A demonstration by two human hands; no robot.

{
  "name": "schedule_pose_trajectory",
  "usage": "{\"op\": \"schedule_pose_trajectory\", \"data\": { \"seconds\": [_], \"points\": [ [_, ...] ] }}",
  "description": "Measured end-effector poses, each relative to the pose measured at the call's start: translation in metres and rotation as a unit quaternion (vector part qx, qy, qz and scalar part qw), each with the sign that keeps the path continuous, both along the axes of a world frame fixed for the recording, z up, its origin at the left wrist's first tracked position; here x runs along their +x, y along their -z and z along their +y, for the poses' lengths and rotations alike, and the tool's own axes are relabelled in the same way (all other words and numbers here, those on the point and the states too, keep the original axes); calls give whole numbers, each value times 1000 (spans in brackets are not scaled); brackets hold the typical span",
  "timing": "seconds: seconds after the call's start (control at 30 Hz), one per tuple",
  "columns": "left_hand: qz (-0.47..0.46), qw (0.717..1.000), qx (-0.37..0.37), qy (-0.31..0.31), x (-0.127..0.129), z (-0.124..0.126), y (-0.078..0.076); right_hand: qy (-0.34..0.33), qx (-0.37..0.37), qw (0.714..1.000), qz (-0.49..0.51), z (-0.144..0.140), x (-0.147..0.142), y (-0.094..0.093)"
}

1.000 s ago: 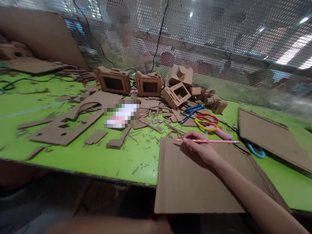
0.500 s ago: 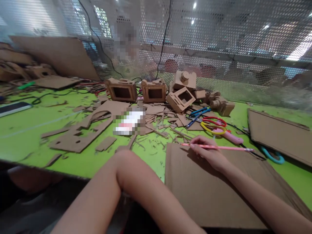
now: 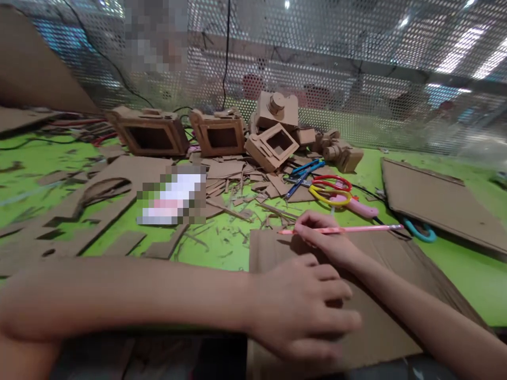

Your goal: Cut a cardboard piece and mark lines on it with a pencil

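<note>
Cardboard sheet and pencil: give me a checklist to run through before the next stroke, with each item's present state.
1. Left hand flat on the cardboard sheet, pressing it down: ok.
2. Right hand has a grip on the pink pencil: ok.
3. Pencil tip touching the sheet near its far edge: cannot tell, the tip is too small to make out.
4. Sheet fully backed by the green table: not ok, its near edge overhangs the table edge.
5. Sheet surface free of scraps: ok where visible.
6. Scissors lying off the sheet: ok, beyond its far edge.
</note>
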State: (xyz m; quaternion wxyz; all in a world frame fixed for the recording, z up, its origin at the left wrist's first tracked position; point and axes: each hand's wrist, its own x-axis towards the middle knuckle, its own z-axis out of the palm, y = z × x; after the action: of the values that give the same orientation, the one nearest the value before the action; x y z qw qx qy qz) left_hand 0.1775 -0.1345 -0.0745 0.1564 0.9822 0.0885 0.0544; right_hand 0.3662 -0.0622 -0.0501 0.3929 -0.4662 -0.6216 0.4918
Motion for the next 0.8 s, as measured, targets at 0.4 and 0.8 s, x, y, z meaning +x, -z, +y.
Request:
{"op": "schedule_pose_trajectory", "data": {
  "seconds": [0.4, 0.8],
  "points": [
    [-50, 993, 101, 19, -31, 23, 14, -17, 30, 997, -62, 1, 1, 1],
    [-91, 926, 348, -113, -30, 5, 11, 33, -7, 998, -45, -3, 1, 6]
  ]
}}
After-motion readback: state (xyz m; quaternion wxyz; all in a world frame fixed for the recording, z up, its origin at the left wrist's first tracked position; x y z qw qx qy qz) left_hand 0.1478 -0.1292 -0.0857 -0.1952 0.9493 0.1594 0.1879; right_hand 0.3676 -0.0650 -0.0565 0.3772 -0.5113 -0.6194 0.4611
